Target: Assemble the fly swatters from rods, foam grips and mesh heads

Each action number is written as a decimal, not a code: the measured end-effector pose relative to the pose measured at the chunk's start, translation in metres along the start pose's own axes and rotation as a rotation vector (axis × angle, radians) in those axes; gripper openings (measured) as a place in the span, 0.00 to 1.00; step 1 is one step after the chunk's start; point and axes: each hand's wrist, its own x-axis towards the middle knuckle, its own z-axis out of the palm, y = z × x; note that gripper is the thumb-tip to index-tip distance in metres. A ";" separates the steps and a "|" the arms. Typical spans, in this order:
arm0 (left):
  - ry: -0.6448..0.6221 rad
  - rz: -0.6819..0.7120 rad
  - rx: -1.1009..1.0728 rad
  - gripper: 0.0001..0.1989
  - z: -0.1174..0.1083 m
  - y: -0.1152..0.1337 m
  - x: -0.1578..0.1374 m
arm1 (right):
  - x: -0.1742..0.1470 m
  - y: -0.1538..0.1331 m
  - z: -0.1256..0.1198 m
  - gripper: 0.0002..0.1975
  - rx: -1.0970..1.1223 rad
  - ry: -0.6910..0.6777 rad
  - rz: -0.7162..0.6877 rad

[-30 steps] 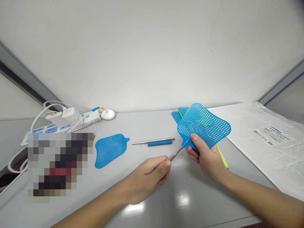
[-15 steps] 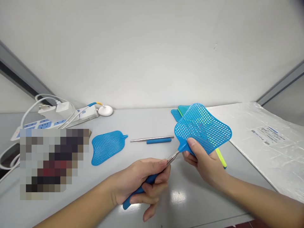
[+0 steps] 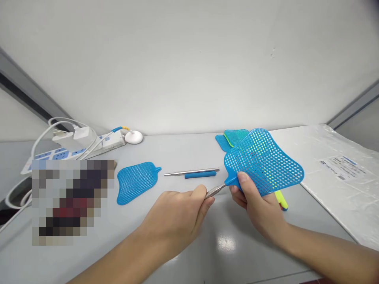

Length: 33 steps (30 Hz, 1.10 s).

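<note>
Grey counter (image 3: 183, 154) spread with parts. The blue swatter head (image 3: 263, 161) is up off it, right hand (image 3: 254, 205) pinching its neck. Left hand (image 3: 177, 217) is clenched round the metal rod (image 3: 215, 191), tip at the socket — joined or nearly, hard to tell. One loose head (image 3: 136, 182) and spare rod (image 3: 192, 172) lie unassembled.

bare table (image 3: 183, 154) behind, loose swatter head (image 3: 136, 182) and rod (image 3: 192, 172) obstruct centre
</note>
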 end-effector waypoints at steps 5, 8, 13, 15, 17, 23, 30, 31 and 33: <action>0.056 -0.004 0.186 0.21 0.005 -0.002 0.002 | 0.001 -0.001 0.001 0.22 0.035 -0.093 0.105; -0.017 -0.010 -0.118 0.21 0.006 -0.004 0.002 | 0.002 -0.006 0.000 0.21 -0.035 -0.235 0.164; -0.281 -0.056 -0.886 0.25 0.008 -0.002 0.000 | 0.003 -0.009 -0.007 0.21 -0.211 -0.349 0.145; -0.357 -0.076 -1.030 0.25 0.009 -0.002 -0.001 | 0.004 -0.008 -0.009 0.22 -0.276 -0.356 0.152; -0.406 -0.072 -1.083 0.25 0.009 -0.003 -0.001 | 0.006 -0.006 -0.010 0.23 -0.347 -0.341 0.148; -0.513 -0.014 -1.209 0.21 0.011 -0.006 0.003 | 0.006 -0.010 -0.008 0.21 -0.378 -0.338 0.107; -0.659 0.014 -1.625 0.15 0.016 -0.006 0.006 | 0.004 -0.013 -0.004 0.21 -0.271 -0.436 0.082; -0.680 0.015 -1.635 0.15 0.015 -0.006 0.006 | 0.004 -0.013 -0.004 0.21 -0.264 -0.407 0.094; -0.688 0.022 -1.616 0.15 0.013 -0.007 0.006 | 0.006 -0.012 -0.005 0.21 -0.272 -0.367 0.103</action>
